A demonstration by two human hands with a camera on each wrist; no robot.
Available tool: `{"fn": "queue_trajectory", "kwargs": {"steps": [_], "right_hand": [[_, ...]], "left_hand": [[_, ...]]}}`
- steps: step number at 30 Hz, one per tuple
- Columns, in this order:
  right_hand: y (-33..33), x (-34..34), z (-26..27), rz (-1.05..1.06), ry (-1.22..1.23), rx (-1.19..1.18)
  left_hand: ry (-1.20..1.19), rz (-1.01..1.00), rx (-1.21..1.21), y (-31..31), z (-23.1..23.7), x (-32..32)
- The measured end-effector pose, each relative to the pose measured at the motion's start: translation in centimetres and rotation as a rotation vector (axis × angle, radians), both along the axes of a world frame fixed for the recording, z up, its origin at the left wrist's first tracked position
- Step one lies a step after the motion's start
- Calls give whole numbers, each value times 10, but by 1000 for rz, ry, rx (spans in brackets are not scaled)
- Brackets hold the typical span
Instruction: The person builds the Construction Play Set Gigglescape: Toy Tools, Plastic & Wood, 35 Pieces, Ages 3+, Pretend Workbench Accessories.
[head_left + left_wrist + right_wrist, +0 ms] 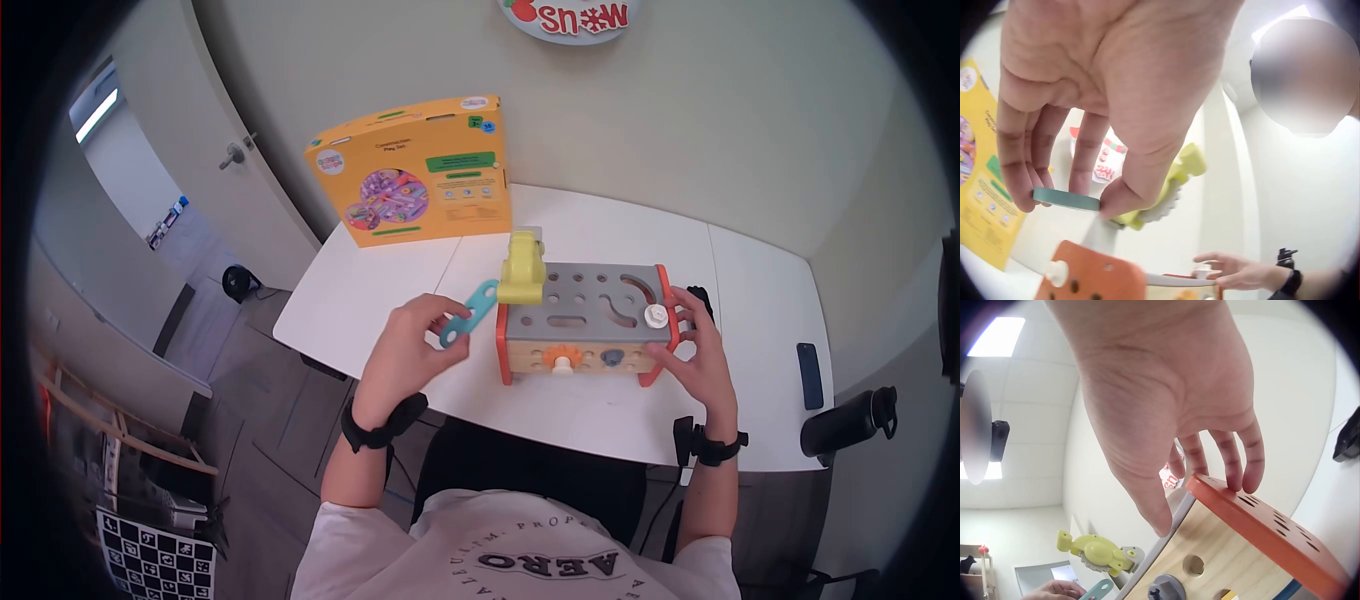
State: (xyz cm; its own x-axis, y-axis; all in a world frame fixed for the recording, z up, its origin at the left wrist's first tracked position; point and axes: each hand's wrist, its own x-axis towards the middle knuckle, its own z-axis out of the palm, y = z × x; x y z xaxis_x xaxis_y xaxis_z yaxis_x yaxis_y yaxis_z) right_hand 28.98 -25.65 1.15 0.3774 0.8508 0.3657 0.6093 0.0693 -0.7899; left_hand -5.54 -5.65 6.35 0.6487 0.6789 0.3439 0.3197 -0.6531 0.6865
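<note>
My left hand [405, 345] pinches a teal perforated strip [483, 298] between thumb and fingertips, just left of the toy workbench [580, 292]. In the left wrist view the teal strip [1066, 199] shows edge-on. The workbench has a grey slotted top, wooden front and red end panels. At its right end, my right hand [700, 355] holds the corner, with the thumb on the grey top edge and fingers [1232, 478] on the red panel [1260, 525]. A yellow-green toy piece [522, 270] with a grey toothed part stands at the top's left end.
A white bolt [655, 316] sits at the top's right corner; an orange gear [562, 352] and grey bolt [612, 357] are on the front. Behind stands a yellow box [410, 180]. A phone [810, 376] and black bottle [845, 425] are at the table's right.
</note>
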Motion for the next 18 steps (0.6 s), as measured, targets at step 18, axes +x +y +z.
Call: {"fn": "queue_trajectory", "kwargs": {"steps": [18], "right_hand": [[-4,2,1,25,19,4]], "left_hand": [[119,-71,185,-3,-18,53]]}}
